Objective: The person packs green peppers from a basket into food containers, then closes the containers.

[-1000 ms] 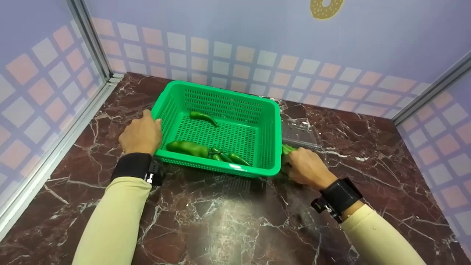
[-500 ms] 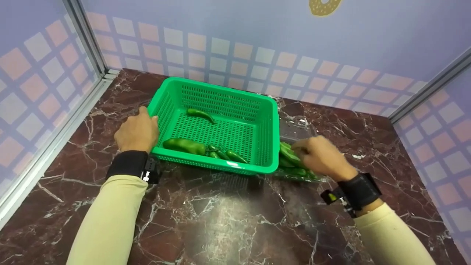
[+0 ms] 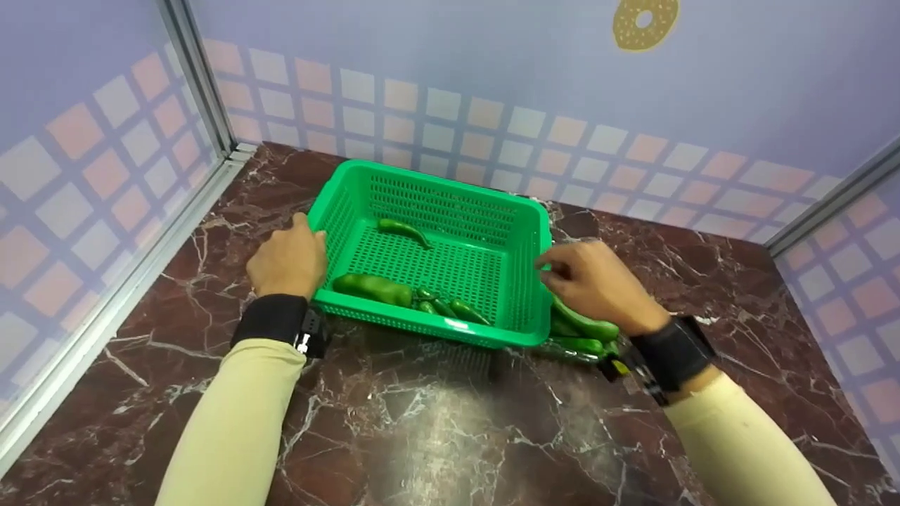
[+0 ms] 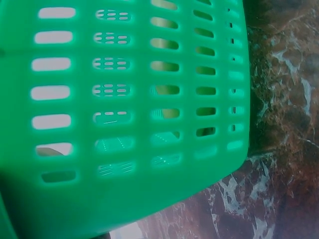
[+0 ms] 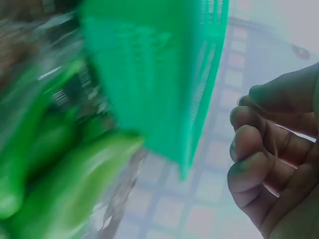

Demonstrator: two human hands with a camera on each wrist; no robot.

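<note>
Green plastic basket (image 3: 436,260) sits on the dark red marble bench (image 3: 436,422), its slotted walls filling the left wrist view. The left hand (image 3: 288,263) rests against the basket's left rim, fingers bent over the edge; how firmly it grips cannot be told from these views. Inside the basket lie several green peppers: one large pepper (image 3: 373,288) near the front wall, a few smaller ones (image 3: 443,308) just beside it, and a slim curved pepper (image 3: 404,230) toward the back.

Over the basket's right rim hovers the right hand (image 3: 598,284), its fingers loosely curled with nothing between them; the right wrist view shows the fingertips (image 5: 249,164) bent inward and bare. Beneath that hand, just outside the basket's right wall, more green peppers (image 3: 583,330) lie in a clear package (image 3: 562,349) on the bench, touching or nearly touching the basket. Both forearms wear pale yellow sleeves and black wrist straps.
</note>
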